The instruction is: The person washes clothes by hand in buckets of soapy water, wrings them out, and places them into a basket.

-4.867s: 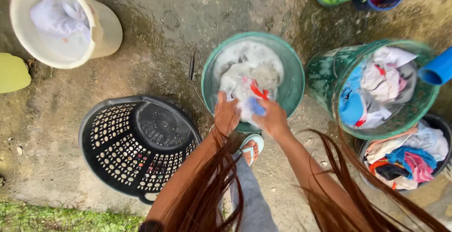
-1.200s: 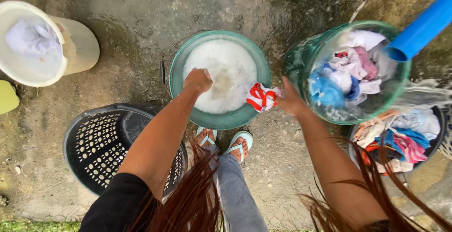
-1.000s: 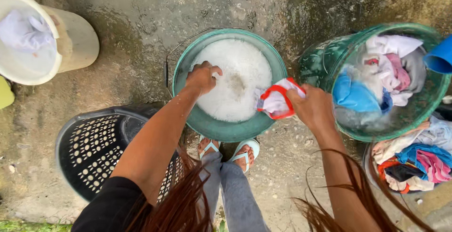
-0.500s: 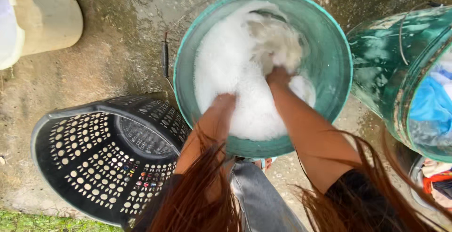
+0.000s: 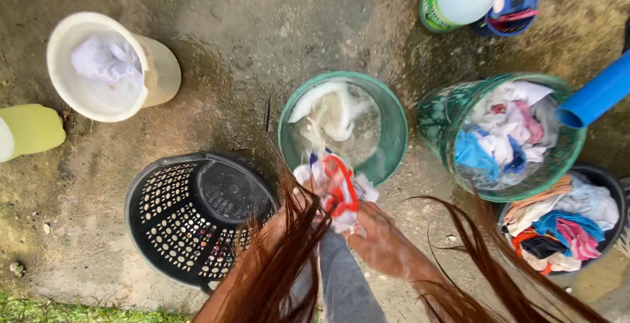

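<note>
A wet white garment with red trim [image 5: 336,190] is held bunched at lower centre, just below the rim of the green soapy basin [image 5: 394,126]. The right hand [image 5: 375,231] is closed on its lower edge; the left hand [image 5: 296,206] is largely hidden by hair — its grip cannot be told. The soaked cloth could slip and land on the gritty concrete [image 5: 223,28], or drip suds past the black perforated basket [image 5: 197,218] at lower left.

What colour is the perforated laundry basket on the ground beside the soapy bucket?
Black. The laundry basket shows clearly in the head view, lying tipped left of the soapy bucket.
</note>
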